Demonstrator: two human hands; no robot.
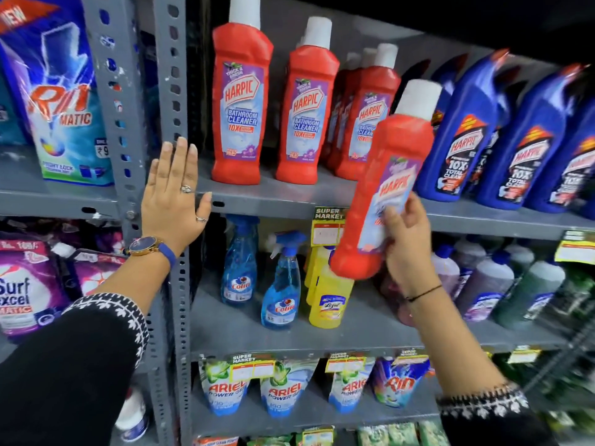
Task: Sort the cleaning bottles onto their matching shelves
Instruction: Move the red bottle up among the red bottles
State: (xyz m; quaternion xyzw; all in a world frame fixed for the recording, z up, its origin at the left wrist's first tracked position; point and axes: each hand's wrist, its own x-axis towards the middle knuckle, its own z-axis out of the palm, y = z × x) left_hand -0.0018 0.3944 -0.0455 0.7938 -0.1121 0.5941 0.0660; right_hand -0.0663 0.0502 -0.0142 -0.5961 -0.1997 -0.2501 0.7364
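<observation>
1. In the right hand (406,243): red Harpic bottle (383,185), gripped round the lower body, tilted, in front of the upper shelf (273,201) edge.
2. Left hand (174,194): flat, fingers spread, grasping nothing, against the shelf upright (167,59).
3. Probably rigid plastic, moderately heavy if full, smooth; best held at the waist.
4. Beyond: matching red bottles (241,101) standing on that shelf, blue bottles (457,136) rightward.

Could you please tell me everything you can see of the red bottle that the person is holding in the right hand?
The red bottle looks like glossy plastic, with a tall white cap and a purple label reading Harpic. It is closed and tilted, cap leaning up and to the right. The right hand grips its lower half, fingers across the label. It is held in the air in front of the shelf edge, near the standing red bottles; whether it touches the shelf is unclear.
</observation>
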